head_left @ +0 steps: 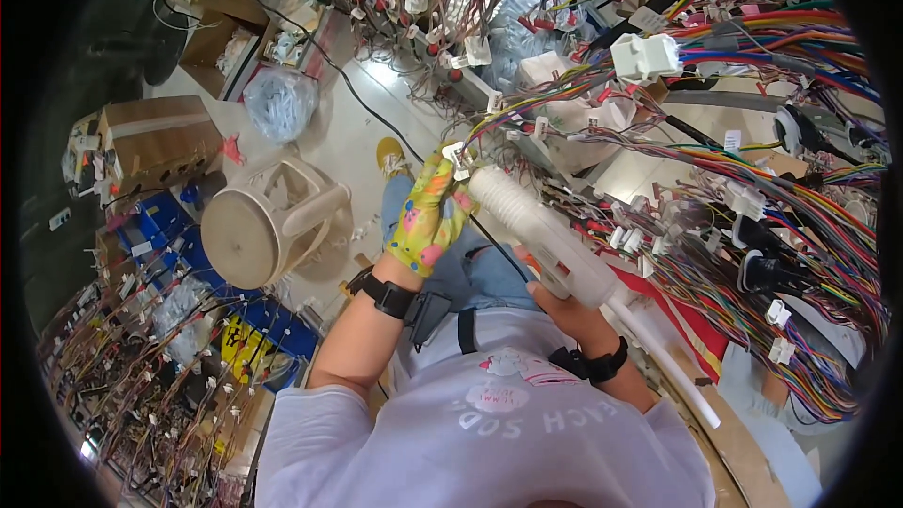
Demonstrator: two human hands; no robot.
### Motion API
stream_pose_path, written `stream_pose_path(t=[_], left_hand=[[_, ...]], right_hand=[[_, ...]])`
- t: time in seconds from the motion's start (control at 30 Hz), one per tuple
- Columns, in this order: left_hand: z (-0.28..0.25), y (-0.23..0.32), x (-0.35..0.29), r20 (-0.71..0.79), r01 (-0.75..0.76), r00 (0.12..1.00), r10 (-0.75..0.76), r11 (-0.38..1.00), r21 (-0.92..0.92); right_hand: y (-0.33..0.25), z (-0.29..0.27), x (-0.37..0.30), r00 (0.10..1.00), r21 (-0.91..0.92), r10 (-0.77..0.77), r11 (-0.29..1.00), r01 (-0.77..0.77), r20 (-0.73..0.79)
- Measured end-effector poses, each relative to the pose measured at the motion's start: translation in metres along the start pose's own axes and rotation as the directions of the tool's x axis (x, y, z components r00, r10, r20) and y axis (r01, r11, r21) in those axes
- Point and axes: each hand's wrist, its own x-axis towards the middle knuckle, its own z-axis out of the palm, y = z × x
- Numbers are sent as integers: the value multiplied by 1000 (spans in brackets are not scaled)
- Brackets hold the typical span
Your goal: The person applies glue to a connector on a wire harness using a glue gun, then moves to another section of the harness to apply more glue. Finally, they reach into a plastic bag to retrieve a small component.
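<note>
My left hand (431,212), in a yellow flowered glove, is raised in front of me. Its fingers close on a small white connector (458,159) with thin coloured wires running off to the upper right. My bare right hand (569,312) is wrapped around a white hand-held tool with a ribbed barrel (531,214). The barrel's wide end is beside the gloved fingertips, close to the connector. From the tool's other end a straight white tube (666,365) runs down to the right. Part of the right hand's grip is hidden under the tool.
Bundled wires with white connectors (644,56) crowd the right and top. A black cord (353,89) crosses the floor and passes between my arms. To the left stand a beige plastic stool (243,237), a cardboard box (160,139), blue bins (165,224) and more hanging wires (155,390).
</note>
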Motion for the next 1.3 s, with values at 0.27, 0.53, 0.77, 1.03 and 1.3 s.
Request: stream_pose_path(t=[0.27,0.53,0.77,1.03,1.3], left_hand=[[-4,3,0,117,27,993,-22,999,-44],[6,6,-4,88,-18,996,11,997,81],[15,6,-6,43,-62,997,58,993,104],[8,6,0,90,-88,993,79,992,94],[9,6,0,137,-91,987,86,995,31]], right_hand=[[-3,-5,3,997,16,11,1000,-12,74],[-11,-1,7,997,96,-17,995,10,80],[-12,2,8,998,129,-15,992,7,55],[-11,1,9,998,109,-30,994,24,51],[-11,5,8,999,179,-26,984,19,35]])
